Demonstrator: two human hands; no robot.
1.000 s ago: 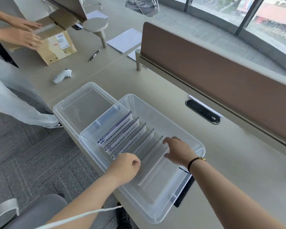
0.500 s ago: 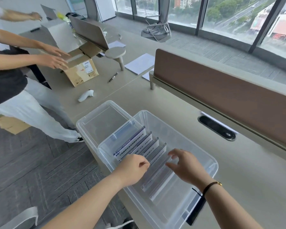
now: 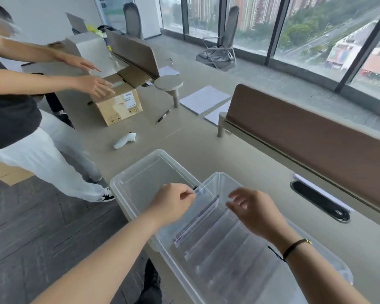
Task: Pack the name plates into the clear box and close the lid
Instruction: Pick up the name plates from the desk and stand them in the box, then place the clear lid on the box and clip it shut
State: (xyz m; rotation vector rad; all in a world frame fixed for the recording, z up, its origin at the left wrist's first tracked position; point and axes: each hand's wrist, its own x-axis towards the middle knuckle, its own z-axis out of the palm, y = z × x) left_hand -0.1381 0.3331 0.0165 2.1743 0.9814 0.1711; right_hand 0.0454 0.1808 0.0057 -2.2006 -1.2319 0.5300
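Clear name plates (image 3: 208, 233) stand in a row inside the open clear box (image 3: 329, 266), its lid (image 3: 140, 183) lying just beside.

Left hand (image 3: 171, 204) curled, thumb and forefinger pinched together, forearm reaching in from near left, right hand (image 3: 253, 210) hovering with fingers loosely spread, dark cord around wrist

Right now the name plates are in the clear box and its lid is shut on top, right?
Not quite. The head view shows the name plates standing in the clear box, but the lid is off, lying on the desk beside it.
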